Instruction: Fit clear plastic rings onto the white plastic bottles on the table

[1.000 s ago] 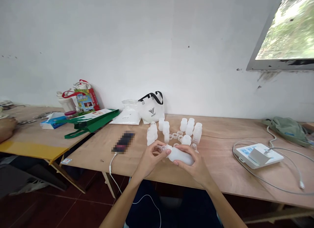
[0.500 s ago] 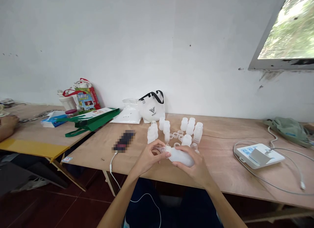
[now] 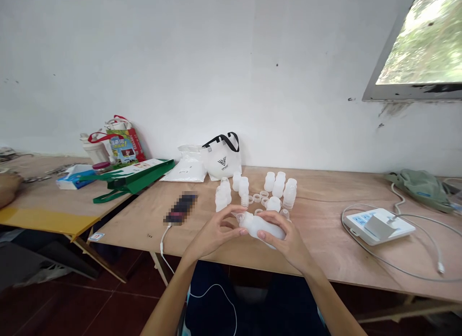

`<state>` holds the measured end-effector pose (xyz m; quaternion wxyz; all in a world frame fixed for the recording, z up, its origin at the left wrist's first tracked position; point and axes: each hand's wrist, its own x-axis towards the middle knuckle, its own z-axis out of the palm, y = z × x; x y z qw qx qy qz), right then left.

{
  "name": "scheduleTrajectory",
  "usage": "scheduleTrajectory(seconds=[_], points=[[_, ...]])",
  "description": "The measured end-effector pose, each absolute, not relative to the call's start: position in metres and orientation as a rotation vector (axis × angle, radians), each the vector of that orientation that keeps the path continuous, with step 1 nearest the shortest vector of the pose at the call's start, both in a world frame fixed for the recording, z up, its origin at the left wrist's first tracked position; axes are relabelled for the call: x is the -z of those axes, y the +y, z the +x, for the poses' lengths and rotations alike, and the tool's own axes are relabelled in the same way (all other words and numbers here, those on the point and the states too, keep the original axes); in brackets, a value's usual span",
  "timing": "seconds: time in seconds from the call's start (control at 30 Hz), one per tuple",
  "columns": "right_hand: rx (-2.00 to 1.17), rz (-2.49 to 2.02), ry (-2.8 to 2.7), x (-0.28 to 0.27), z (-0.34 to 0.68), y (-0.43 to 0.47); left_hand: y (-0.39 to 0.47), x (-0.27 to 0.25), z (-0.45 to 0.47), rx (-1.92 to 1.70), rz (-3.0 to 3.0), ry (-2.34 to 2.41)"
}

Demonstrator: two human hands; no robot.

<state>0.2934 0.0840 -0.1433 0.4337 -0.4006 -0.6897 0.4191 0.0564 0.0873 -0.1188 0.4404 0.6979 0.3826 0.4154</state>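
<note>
A translucent white baby bottle (image 3: 260, 226) lies tilted above the table's front part, its clear nipple end (image 3: 239, 216) pointing left. My right hand (image 3: 287, 239) is wrapped round the body of this bottle. Thumb and fingers of my left hand (image 3: 221, 230) close on the collar at its neck. Just behind my hands are loose white rings (image 3: 257, 198) and a clear dome-shaped piece (image 3: 285, 214). Several more white bottles stand in two groups, among them one at the left (image 3: 221, 199) and one at the right (image 3: 289, 193).
A pixelated phone (image 3: 181, 208) with a cable lies left. Behind stand a white bag (image 3: 222, 160) and a plastic packet (image 3: 187, 166). To the right are a white power strip (image 3: 375, 225) with looping cords and a green cloth (image 3: 420, 189). Another person's hand (image 3: 9, 187) shows far left.
The bottle has turned a little in my hands and its nipple end shows more clearly. My left-hand fingers have shifted along the collar. The view has moved slightly.
</note>
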Motion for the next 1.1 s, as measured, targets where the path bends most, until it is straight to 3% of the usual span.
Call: scheduleTrajectory(seconds=[0.23,0.53,0.87,1.1], points=[[-1.075,-1.040,-1.889,0.145,0.292,0.085,0.091,0.127,0.071,-1.118,1.643,0.942],[-0.724,-1.325,-1.731,0.136,0.361,0.110,0.091,0.131,0.075,-1.125,1.600,1.022],[-1.090,-1.376,-1.895,0.163,0.403,0.128,0.093,0.144,0.087,-0.933,1.702,1.081],[-1.257,-0.970,-2.075,0.167,0.356,0.123,0.104,0.183,0.106,-0.743,1.875,1.186]])
